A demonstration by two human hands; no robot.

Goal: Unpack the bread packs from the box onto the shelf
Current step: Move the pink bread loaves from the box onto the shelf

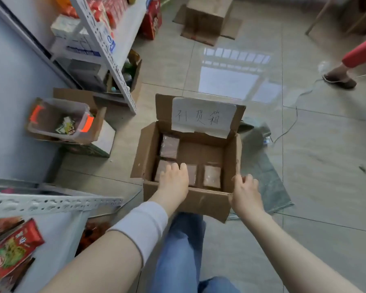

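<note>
1. The open brown cardboard box (207,198) stands on the grey tiled floor (304,187). A white handwritten paper label (203,117) is on its far flap.
2. Four clear-wrapped brown bread packs (170,146) lie flat on its bottom (three in the near row, one at far left).
3. The left hand (173,178) reaches inside over the near-left packs. I cannot tell if it grips one.
4. The right hand (244,191) holds the box's near-right corner, fingers curled at the rim.
5. The white perforated metal shelf (51,205) is at near left, apart from the box.

bread pack (192,174) half hidden under left hand (173,178), leg (359,52) cropped
</note>
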